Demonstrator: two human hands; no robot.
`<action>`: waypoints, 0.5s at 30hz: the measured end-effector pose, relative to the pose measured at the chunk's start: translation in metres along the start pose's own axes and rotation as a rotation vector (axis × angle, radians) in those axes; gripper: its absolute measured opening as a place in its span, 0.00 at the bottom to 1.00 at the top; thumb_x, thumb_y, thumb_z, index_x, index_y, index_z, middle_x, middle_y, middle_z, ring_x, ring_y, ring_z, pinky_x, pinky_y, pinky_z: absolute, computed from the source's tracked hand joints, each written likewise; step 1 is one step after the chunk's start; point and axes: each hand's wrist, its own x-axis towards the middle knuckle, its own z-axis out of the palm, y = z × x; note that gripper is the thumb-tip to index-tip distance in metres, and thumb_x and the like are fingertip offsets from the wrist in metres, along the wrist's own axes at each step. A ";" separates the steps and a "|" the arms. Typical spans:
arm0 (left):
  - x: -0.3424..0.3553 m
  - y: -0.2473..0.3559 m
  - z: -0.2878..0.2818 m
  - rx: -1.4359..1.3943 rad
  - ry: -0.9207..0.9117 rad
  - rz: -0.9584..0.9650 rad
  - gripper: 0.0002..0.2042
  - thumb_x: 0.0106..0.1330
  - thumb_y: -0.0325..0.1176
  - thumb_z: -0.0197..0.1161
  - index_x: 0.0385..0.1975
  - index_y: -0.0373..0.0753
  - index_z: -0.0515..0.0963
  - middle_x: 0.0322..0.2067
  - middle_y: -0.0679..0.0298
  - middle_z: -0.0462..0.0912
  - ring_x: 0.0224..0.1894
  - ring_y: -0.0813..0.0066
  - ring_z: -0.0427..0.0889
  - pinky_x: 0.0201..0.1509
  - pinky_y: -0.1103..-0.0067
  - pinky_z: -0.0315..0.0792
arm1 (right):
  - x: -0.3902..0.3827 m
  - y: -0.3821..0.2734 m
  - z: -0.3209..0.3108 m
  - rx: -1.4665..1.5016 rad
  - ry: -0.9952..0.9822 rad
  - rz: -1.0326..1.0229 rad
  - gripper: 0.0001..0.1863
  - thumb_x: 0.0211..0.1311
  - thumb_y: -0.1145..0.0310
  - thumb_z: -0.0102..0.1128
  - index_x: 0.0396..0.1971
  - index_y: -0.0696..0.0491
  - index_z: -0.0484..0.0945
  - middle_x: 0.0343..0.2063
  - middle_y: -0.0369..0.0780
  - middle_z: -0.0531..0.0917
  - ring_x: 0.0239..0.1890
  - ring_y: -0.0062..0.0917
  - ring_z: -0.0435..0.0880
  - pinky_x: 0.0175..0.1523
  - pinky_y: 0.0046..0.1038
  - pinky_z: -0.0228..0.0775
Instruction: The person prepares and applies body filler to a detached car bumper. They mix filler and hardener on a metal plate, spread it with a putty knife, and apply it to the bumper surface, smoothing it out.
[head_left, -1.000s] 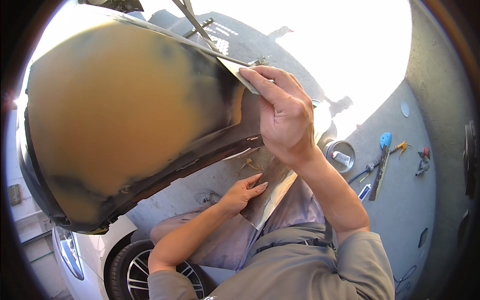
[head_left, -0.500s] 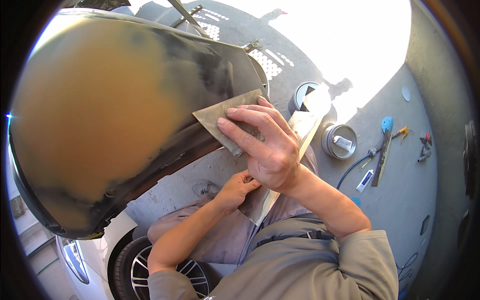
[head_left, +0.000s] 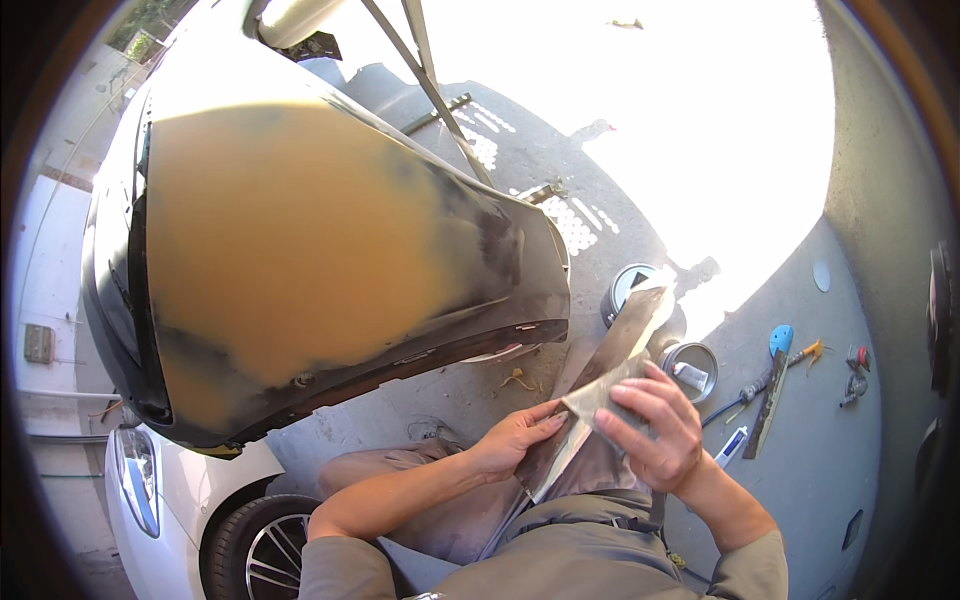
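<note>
My left hand [head_left: 508, 446] grips the lower part of a long, narrow board [head_left: 622, 333], tilted in front of my lap. Pale paste streaks the board's right side. Fingers spread across its back, my right hand [head_left: 662, 425] holds a flat, greyish-brown putty spreader [head_left: 590, 398] against the board near my left thumb. To the left stands a large dark car body panel [head_left: 500, 290], its middle covered by a broad tan patch [head_left: 300, 235]. Neither hand touches the panel. The spreader's edge against the board is partly hidden by my fingers.
An open can [head_left: 690, 365] with a tube inside stands right of the board, another can [head_left: 622, 287] behind it. On the floor lie a tube [head_left: 731, 447], a dark strip [head_left: 768, 405] and an orange-handled air gun [head_left: 812, 350]. A white car [head_left: 185, 490] is lower left.
My right hand has brought the spreader from beside the panel's edge down onto the board. The view has shifted, so the panel appears farther right and more of its far side shows.
</note>
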 end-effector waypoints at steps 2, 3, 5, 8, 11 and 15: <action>-0.003 -0.003 0.009 -0.026 -0.043 0.057 0.26 0.85 0.36 0.57 0.78 0.37 0.65 0.64 0.64 0.81 0.59 0.81 0.83 0.65 0.79 0.78 | -0.024 -0.007 0.001 -0.046 -0.150 -0.113 0.21 0.62 0.63 0.70 0.56 0.36 0.90 0.54 0.36 0.84 0.58 0.31 0.84 0.73 0.53 0.74; -0.004 -0.005 0.012 -0.045 -0.055 0.084 0.26 0.85 0.36 0.57 0.79 0.37 0.64 0.64 0.65 0.81 0.59 0.81 0.83 0.65 0.79 0.79 | -0.035 -0.008 0.002 -0.090 -0.189 -0.172 0.21 0.63 0.61 0.70 0.57 0.35 0.90 0.54 0.35 0.84 0.59 0.30 0.84 0.75 0.54 0.72; -0.005 -0.009 0.013 -0.086 -0.109 0.107 0.26 0.85 0.36 0.57 0.79 0.37 0.64 0.64 0.66 0.82 0.57 0.83 0.83 0.64 0.81 0.79 | -0.056 -0.003 0.002 -0.075 -0.163 -0.126 0.20 0.63 0.63 0.69 0.54 0.35 0.91 0.54 0.34 0.83 0.60 0.30 0.83 0.76 0.56 0.70; -0.005 -0.012 0.008 0.047 -0.038 0.068 0.27 0.85 0.36 0.58 0.79 0.37 0.64 0.62 0.68 0.83 0.56 0.86 0.83 0.61 0.83 0.79 | -0.079 0.022 -0.016 -0.101 -0.273 -0.121 0.18 0.64 0.69 0.63 0.50 0.37 0.92 0.54 0.36 0.83 0.59 0.33 0.82 0.78 0.58 0.66; -0.003 -0.015 -0.002 -0.007 0.045 -0.049 0.27 0.85 0.36 0.58 0.79 0.38 0.64 0.60 0.69 0.85 0.54 0.88 0.83 0.60 0.84 0.79 | -0.086 0.059 -0.046 -0.220 -0.425 -0.063 0.18 0.61 0.71 0.63 0.49 0.40 0.92 0.50 0.39 0.85 0.57 0.35 0.84 0.76 0.59 0.68; 0.003 -0.018 -0.013 -0.060 -0.022 -0.015 0.28 0.84 0.35 0.58 0.80 0.38 0.63 0.60 0.70 0.85 0.52 0.89 0.84 0.58 0.86 0.79 | -0.037 0.105 -0.059 0.012 0.086 0.392 0.25 0.55 0.88 0.59 0.53 0.57 0.88 0.48 0.47 0.87 0.52 0.43 0.88 0.74 0.54 0.72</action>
